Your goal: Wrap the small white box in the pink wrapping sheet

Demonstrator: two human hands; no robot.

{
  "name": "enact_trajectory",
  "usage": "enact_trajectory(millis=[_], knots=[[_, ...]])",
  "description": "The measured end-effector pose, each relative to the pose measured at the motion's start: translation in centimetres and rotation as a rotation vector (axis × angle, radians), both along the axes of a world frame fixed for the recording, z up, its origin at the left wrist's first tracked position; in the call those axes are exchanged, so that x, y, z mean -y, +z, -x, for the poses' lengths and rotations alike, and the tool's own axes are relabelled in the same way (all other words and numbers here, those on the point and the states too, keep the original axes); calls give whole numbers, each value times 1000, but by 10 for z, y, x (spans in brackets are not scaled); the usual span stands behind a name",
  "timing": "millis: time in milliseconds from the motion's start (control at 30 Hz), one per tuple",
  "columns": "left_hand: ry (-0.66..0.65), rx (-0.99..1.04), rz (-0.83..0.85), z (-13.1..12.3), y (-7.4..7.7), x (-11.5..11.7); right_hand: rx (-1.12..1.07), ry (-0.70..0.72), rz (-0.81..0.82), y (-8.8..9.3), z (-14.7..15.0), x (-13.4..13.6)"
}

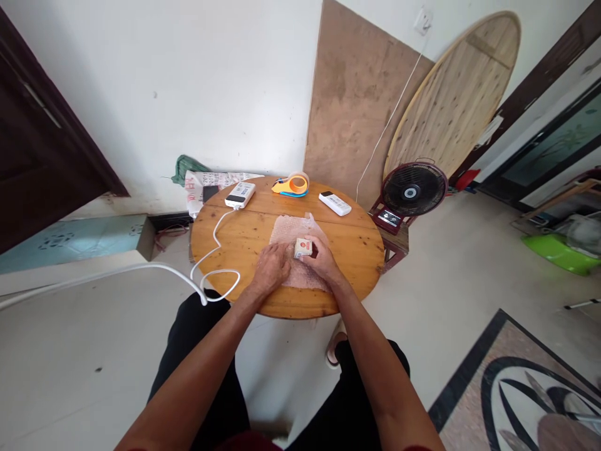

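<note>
A small white box with a red round mark (303,247) stands near the middle of a pinkish sheet of bubble wrap (305,277) on the round wooden table. My right hand (320,258) is closed round the box's right side, thumb in front and fingers behind. Over the left edge of the wrap lies my left hand (272,266), palm down, its fingers resting on the sheet and pointing toward the box. The fingertips of the left hand are partly hidden, and they appear to hold no separate object.
At the table's (225,244) far side are an orange tape dispenser (291,185) and two white power banks, one at left (240,195) and one at right (335,203). A white cable (213,235) runs off the left edge. Right of the table stands a fan (413,190).
</note>
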State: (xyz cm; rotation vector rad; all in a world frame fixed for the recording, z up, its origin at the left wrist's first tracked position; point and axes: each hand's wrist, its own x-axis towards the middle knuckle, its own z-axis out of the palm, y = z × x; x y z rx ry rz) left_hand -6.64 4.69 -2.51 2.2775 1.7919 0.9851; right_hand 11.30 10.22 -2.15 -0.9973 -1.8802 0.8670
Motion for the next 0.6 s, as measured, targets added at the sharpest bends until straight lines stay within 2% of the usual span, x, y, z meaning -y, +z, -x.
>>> enact_trajectory(millis=[133, 333, 600], knots=[[0, 13, 7, 0, 1, 1, -17, 3, -13, -1, 1, 1], [1, 19, 20, 0, 2, 1, -109, 37, 90, 0, 1, 2], [2, 10, 21, 1, 3, 1, -122, 56, 72, 5, 1, 5]])
